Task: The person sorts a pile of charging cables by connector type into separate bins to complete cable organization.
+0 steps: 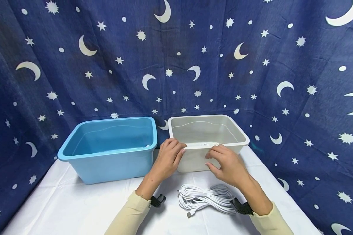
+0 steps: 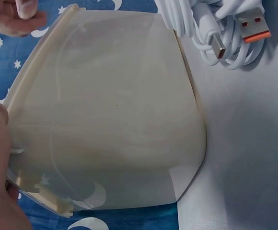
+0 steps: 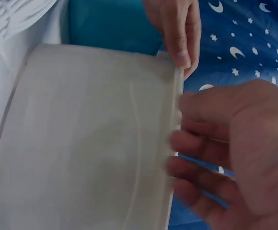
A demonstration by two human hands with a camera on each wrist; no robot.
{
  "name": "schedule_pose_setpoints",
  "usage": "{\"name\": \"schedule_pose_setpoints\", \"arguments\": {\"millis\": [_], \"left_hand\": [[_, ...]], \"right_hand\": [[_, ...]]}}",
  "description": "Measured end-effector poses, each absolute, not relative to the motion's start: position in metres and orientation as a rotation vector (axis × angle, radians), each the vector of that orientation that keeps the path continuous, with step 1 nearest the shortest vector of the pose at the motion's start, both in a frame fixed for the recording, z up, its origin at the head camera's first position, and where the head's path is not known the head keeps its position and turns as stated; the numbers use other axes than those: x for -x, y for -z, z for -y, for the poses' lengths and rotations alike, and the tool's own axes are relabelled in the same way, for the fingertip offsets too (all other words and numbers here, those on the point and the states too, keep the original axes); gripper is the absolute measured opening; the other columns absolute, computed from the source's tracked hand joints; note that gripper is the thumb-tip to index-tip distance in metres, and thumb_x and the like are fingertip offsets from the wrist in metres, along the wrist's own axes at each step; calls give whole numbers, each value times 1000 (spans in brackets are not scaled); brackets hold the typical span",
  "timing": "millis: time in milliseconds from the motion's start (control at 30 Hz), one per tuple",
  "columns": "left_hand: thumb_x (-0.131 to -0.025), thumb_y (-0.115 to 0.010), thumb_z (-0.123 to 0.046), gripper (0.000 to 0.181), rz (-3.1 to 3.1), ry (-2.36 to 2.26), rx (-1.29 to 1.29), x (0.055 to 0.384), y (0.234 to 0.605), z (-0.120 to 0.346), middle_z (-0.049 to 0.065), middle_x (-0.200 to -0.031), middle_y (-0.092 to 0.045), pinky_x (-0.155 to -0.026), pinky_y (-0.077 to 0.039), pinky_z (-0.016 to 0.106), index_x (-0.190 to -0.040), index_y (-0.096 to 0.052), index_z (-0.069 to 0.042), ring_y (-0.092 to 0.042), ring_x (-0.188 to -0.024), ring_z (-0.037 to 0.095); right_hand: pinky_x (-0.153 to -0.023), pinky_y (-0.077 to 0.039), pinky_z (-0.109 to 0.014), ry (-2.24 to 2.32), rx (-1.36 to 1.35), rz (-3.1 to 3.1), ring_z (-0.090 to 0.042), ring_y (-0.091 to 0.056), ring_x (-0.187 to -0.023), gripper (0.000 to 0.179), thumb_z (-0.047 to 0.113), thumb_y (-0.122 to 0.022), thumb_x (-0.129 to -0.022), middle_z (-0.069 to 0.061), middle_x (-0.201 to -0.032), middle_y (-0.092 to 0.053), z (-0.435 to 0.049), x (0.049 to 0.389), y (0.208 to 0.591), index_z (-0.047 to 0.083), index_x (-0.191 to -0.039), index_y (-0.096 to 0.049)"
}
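Observation:
My left hand (image 1: pixel 168 159) grips the front rim of a light grey plastic bin (image 1: pixel 191 163) near its left corner, fingers over the edge. In the right wrist view, that left hand (image 3: pixel 177 36) pinches the same rim. My right hand (image 1: pixel 227 164) is just in front of the bin's right front side, thumb and fingers apart and loosely bent. Up close, the right hand (image 3: pixel 244 148) has its blurred fingertips right at the rim and nothing in its grasp. Beneath the hands lies a coiled white USB cable (image 1: pixel 207 198), its plug (image 2: pixel 251 26) showing an orange edge.
A larger blue bin (image 1: pixel 111 166) stands left of the grey one. Both are on a white-covered table (image 1: pixel 106 202). A dark blue curtain (image 1: pixel 176 94) with moons and stars hangs behind and at the sides.

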State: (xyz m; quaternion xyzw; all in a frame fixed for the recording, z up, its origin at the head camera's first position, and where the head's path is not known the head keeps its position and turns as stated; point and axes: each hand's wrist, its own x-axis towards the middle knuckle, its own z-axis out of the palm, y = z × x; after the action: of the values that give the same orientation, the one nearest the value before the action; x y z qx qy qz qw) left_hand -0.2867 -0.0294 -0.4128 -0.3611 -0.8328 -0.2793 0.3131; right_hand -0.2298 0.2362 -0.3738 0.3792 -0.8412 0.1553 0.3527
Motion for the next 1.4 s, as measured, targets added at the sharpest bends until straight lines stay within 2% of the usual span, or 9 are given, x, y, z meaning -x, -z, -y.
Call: {"name": "schedule_pose_setpoints", "arguments": {"millis": [267, 633, 800, 1100, 1400], "left_hand": [[-114, -50, -27, 28, 2198, 732, 950, 286, 412, 29, -2, -110, -67, -117, -36, 50, -123, -73, -16, -53, -126, 25], [-114, -50, -27, 28, 2192, 732, 948, 285, 413, 30, -2, -108, -67, -117, -36, 49, -122, -74, -16, -54, -124, 25], [-114, -50, -28, 28, 2190, 730, 949, 285, 413, 30, -2, -107, -66, -116, -37, 50, -122, -74, -15, -54, -123, 25], [-114, -50, -27, 27, 2191, 733, 952, 286, 413, 30, -2, -107, -66, -116, -36, 50, -122, -74, -16, -54, -124, 25], [-114, -50, -28, 28, 2198, 744, 949, 286, 413, 29, -2, -107, -65, -117, -36, 50, -123, -73, -16, -53, -124, 25]], "right_hand": [[-67, -52, -28, -364, -978, 2418, -7, -60, -76, 27, 19, -95, -76, 8, -81, -66, -235, 220, 376, 20, -91, -72], [-69, -51, -29, -443, -1062, 2693, -8, -62, -76, 26, 23, -93, -76, 15, -80, -63, -239, 221, 382, 22, -91, -72], [-70, -51, -29, -460, -1095, 2795, -11, -64, -76, 26, 24, -93, -76, 15, -80, -63, -238, 222, 384, 20, -91, -72], [-70, -51, -29, -435, -1140, 2932, -11, -63, -76, 25, 24, -91, -76, 5, -82, -69, -235, 223, 392, 13, -93, -76], [-67, -50, -24, -463, -1177, 3014, 2, -55, -69, 23, 23, -91, -77, 12, -75, -64, -232, 223, 399, 13, -88, -73]]}}
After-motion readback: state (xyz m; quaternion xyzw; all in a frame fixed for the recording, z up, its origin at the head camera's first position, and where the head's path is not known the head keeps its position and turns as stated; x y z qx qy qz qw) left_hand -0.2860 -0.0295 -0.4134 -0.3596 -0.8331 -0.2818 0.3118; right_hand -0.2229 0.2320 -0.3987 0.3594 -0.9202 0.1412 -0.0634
